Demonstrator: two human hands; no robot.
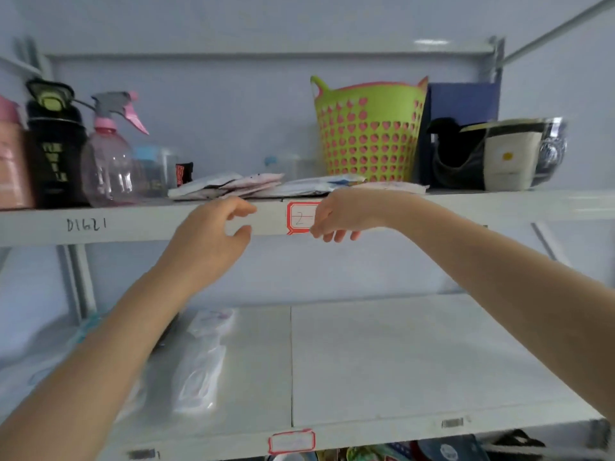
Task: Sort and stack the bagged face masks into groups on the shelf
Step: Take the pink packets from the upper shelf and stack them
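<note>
On upper shelf (499,207) — flat, crinkled bagged masks (233,187), loosely overlapping.

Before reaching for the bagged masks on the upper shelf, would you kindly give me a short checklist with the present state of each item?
1. Left hand empty and open: ok.
2. Right hand empty: ok, fingers curled loosely at the shelf edge.
3. Bagged masks within reach just above both hands: ok.
4. Masks already sorted into groups: not ok, they lie in a loose overlapping pile.
5. Spray bottle and green basket clear of the pile: ok.
6. Mask types distinguishable: cannot tell, blurred.
</note>
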